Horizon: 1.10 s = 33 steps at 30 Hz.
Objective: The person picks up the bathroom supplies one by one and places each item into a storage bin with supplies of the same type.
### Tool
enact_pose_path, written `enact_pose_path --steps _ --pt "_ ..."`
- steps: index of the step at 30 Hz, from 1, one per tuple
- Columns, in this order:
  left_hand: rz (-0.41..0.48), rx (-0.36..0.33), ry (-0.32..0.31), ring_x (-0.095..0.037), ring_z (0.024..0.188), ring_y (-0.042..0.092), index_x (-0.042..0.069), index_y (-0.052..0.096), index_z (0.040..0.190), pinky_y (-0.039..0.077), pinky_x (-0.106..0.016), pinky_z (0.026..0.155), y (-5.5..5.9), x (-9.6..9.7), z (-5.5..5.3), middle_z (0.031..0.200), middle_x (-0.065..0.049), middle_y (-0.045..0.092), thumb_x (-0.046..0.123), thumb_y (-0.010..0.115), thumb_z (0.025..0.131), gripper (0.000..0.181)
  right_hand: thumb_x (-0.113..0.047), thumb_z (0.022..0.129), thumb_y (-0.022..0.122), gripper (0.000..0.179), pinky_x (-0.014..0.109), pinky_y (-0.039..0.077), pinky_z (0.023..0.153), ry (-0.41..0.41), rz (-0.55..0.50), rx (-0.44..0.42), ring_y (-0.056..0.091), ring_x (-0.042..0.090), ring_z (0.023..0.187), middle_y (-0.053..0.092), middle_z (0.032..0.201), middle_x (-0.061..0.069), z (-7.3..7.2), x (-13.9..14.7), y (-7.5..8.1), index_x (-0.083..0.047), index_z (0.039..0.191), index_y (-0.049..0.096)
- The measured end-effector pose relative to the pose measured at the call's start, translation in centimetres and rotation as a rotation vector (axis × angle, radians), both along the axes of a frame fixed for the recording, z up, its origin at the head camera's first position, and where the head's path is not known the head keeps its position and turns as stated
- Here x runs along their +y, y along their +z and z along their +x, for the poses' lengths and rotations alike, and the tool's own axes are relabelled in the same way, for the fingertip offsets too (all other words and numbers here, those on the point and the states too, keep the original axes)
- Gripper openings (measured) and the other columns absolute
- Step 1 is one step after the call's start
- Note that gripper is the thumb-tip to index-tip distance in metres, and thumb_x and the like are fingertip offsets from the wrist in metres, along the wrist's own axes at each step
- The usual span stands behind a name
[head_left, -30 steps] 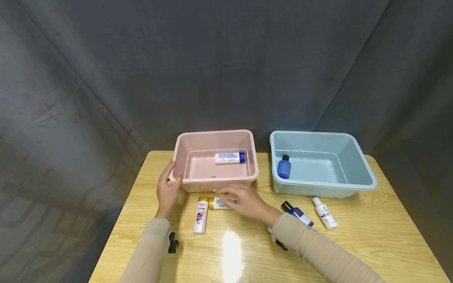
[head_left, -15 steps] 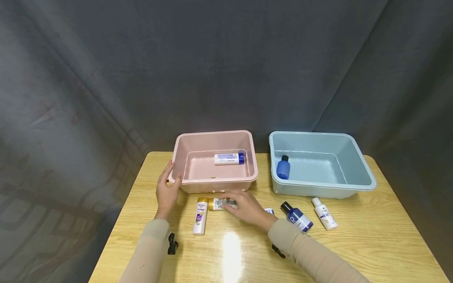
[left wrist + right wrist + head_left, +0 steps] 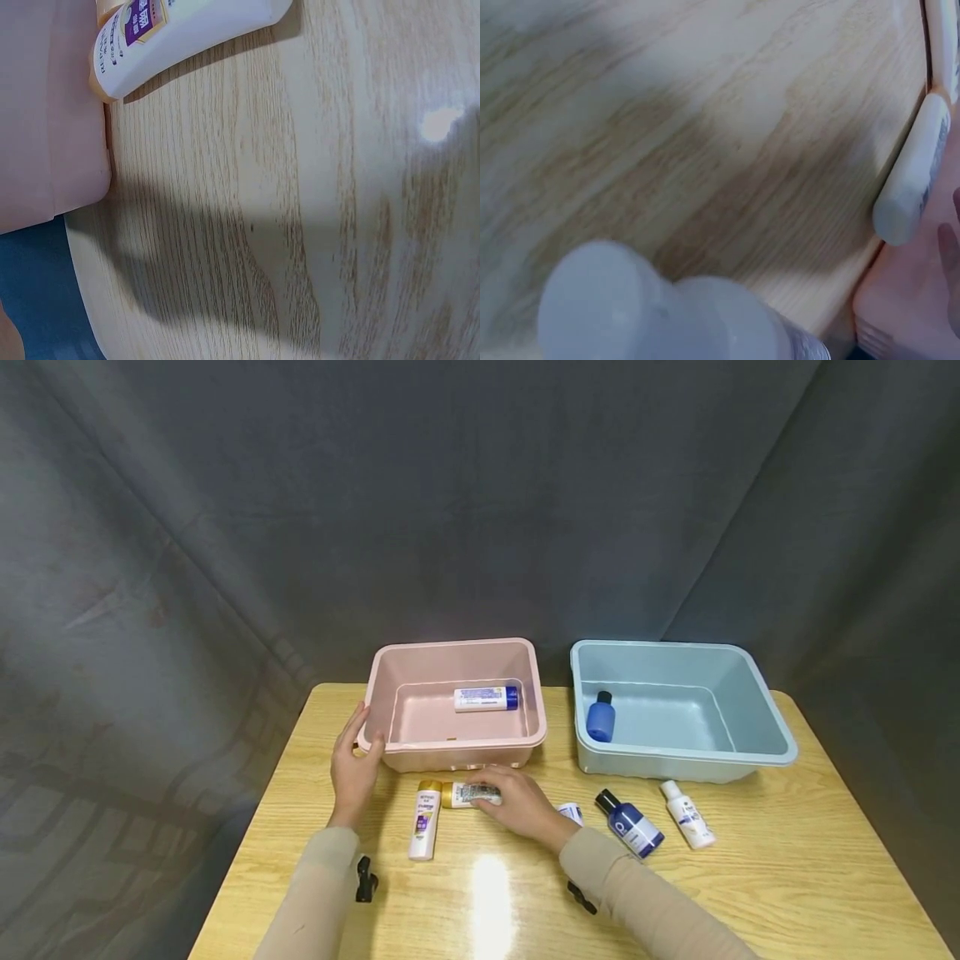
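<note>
My left hand (image 3: 354, 781) rests at the front left corner of the pink bin (image 3: 450, 746), thumb on the front side and fingers along the left side. My right hand (image 3: 517, 806) is over the right end of a white gold-capped bottle (image 3: 468, 794) lying before the bin. In the right wrist view, fingers (image 3: 951, 270) show beside this white bottle (image 3: 919, 165), with a gap between. Another white bottle with a gold cap and purple label (image 3: 423, 822) lies to its left. Inside the bin lies a white bottle with a blue cap (image 3: 483, 698).
A light blue bin (image 3: 667, 752) stands on the right, holding a blue bottle (image 3: 601, 718). Before it lie a dark blue bottle (image 3: 632, 827) and a white bottle (image 3: 688, 816). Another white bottle (image 3: 570, 812) is partly hidden by the right forearm. A grey curtain (image 3: 480, 502) hangs behind.
My right hand has come down around the right end of the gold-capped bottle, and its forearm has shifted left, uncovering part of a white bottle. My left hand has stayed at the bin's corner.
</note>
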<state>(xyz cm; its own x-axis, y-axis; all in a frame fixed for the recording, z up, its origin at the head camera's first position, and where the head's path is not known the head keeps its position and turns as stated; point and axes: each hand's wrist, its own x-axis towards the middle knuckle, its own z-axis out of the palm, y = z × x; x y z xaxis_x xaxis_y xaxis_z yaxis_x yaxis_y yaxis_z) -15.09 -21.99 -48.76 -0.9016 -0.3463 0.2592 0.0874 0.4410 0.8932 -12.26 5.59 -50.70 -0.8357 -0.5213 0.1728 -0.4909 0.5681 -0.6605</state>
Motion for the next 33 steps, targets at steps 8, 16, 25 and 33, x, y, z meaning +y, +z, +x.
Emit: enact_pose_path --steps 8,16,25,33 --pt "0.008 0.013 0.0 -0.017 0.14 0.038 0.015 0.056 0.142 0.036 -0.038 0.104 -0.2 -0.1 -0.1 0.15 0.008 0.046 0.011 0.064 0.093 0.05 -0.023 0.087 0.077 0.038 0.048 0.04 0.108 -0.044 0.024 -0.021 0.054 0.029 0.127 0.064 0.131 0.005 -0.1 -0.6 -0.5 -0.018 0.123 0.069" --pt "0.011 0.022 0.005 -0.016 0.139 0.039 0.016 0.057 0.141 0.036 -0.035 0.102 -0.4 -0.1 -0.1 0.15 0.009 0.047 0.01 0.065 0.093 0.049 -0.023 0.086 0.077 0.039 0.047 0.04 0.108 -0.064 0.043 -0.038 0.055 0.027 0.126 0.064 0.131 0.003 -0.3 -0.9 -1.5 -0.018 0.125 0.068" --pt "0.014 0.029 -0.003 -0.016 0.14 0.037 0.015 0.056 0.142 0.035 -0.038 0.106 -0.4 -0.1 -0.1 0.15 0.009 0.047 0.013 0.064 0.095 0.048 -0.021 0.086 0.077 0.038 0.046 0.043 0.105 -0.083 0.058 -0.051 0.056 0.027 0.123 0.065 0.129 0.003 -0.5 -0.6 -2.3 -0.016 0.123 0.069" --pt "0.012 0.032 0.001 -0.016 0.139 0.038 0.016 0.057 0.141 0.036 -0.035 0.102 -0.4 -0.1 -0.2 0.15 0.01 0.047 0.012 0.064 0.094 0.048 -0.017 0.084 0.079 0.041 0.046 0.044 0.104 -0.058 0.035 -0.04 0.057 0.027 0.122 0.065 0.128 0.004 -0.7 -0.5 -2.8 -0.015 0.124 0.068"
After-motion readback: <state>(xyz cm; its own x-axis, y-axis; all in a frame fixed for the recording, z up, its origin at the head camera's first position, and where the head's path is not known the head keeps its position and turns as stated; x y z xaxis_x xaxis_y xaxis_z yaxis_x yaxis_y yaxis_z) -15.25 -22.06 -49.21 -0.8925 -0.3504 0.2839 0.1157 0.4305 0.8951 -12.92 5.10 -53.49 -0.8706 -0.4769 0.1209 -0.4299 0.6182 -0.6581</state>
